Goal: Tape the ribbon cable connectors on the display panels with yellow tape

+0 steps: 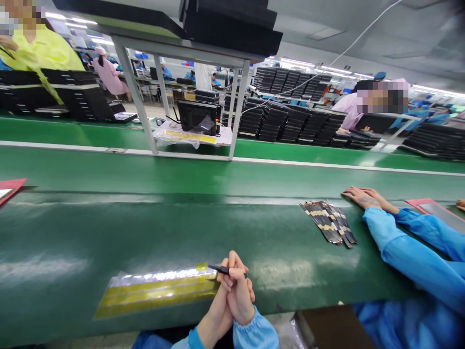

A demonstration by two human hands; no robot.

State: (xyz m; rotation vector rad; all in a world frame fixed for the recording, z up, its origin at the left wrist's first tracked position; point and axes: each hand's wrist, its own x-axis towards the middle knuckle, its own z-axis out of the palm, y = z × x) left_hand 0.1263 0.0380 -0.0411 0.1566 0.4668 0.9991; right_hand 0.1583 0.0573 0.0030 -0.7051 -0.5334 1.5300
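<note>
My right hand (240, 286) is closed around slim black tweezers (220, 269), whose thin tip points left. Pressed against it, my left hand (224, 280) has its fingers curled in; the right hand partly covers them, so I cannot make out what they hold. Both wrists rest close together at the near edge of the green work surface (163, 232). Just left of my hands lies a clear sheet with rows of yellow film pieces (152, 291). One small yellow piece (201, 266) shows at its upper right, close to the tweezers' tip.
A pile of dark strips with tan bands (329, 223) lies to the right, near a co-worker's hands (366, 198) in blue sleeves. Red-edged folders (428, 208) sit at the right side. Beyond stand a metal-framed shelf (192, 156) and stacked black trays (290, 121).
</note>
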